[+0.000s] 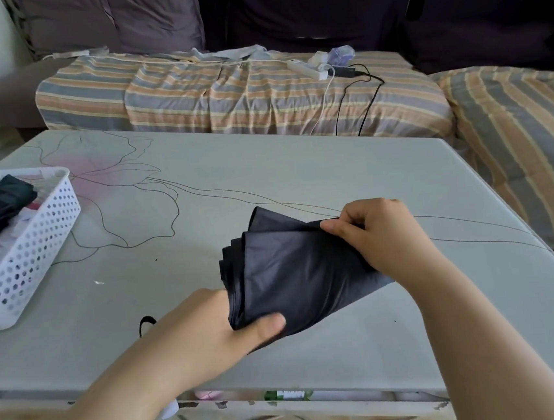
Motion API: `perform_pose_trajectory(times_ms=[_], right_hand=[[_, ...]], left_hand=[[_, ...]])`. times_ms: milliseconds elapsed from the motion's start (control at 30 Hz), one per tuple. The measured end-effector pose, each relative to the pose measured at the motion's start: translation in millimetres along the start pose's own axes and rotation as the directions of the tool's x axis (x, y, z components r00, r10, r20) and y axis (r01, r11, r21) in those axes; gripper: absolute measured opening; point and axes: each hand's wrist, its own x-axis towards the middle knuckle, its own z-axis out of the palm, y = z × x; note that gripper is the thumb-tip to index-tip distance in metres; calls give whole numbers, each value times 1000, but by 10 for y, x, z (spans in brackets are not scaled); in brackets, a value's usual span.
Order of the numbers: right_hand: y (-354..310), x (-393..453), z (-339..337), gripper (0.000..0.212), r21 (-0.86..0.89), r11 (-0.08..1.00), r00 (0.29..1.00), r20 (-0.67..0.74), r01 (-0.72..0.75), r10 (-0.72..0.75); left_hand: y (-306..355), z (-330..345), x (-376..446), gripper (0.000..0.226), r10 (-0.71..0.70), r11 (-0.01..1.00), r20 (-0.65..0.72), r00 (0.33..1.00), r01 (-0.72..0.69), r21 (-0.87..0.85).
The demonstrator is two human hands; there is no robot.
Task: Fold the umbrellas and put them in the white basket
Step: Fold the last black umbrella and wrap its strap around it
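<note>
Hands are working on a black, soft cloth umbrella that is being held just over the pale grey table top with thin flower lines. The left hand is gripping the bunched end of the cloth, with the thumb pressing on top and the other fingers tucked under it. The right hand is pinching a flap of cloth at the far edge, past the left hand's grip. So the folding step is going on, I think: the flaps are being smoothed into neat layers.

Next, I think the flaps are needing to be wrapped tight round the middle, and then the bundle is needing to travel to the white plastic basket with round holes, which is sitting well away, out beyond the left hand. Something dark is lying in it already.

The umbrella's handle and strap are hiding, so I cannot tell where they are. The basket is getting cut off at the edge
</note>
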Motion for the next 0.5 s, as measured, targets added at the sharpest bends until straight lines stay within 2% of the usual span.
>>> perform_pose_trajectory(times_ms=[100,167,200,233,300,333,400,467,500], right_hand=[[-58,21,46,40,67,993,990,-92,-97,103],[-88,-1,11,28,180,975,972,-173,-128,160],[-110,-27,-25,20,252,965,963,-231,-76,137],[-146,-76,-74,12,270,962,950,-310,43,45],[-261,-204,-101,8,170,921,873,-414,351,-257],[-313,-260,-50,10,127,867,833,-373,481,-408],[-399,-299,117,14,59,765,762,-164,641,-626],[-371,-257,281,24,-64,745,747,11,664,-665],[-338,-216,316,29,-131,766,774,24,630,-633]], left_hand=[[-18,12,40,58,-87,995,-59,994,84,-53],[-47,-6,52,58,-124,986,-35,992,119,-117],[-69,-15,62,56,-144,979,-27,989,139,-147],[-86,-26,69,54,-163,972,-23,986,156,-177],[-102,-45,79,54,-196,959,-14,981,188,-212],[-104,-52,86,54,-207,955,-6,978,200,-220],[-92,-57,101,56,-208,948,10,978,204,-244],[-57,-42,104,56,-181,950,13,983,178,-257],[-34,-26,100,56,-165,955,8,986,162,-249]])
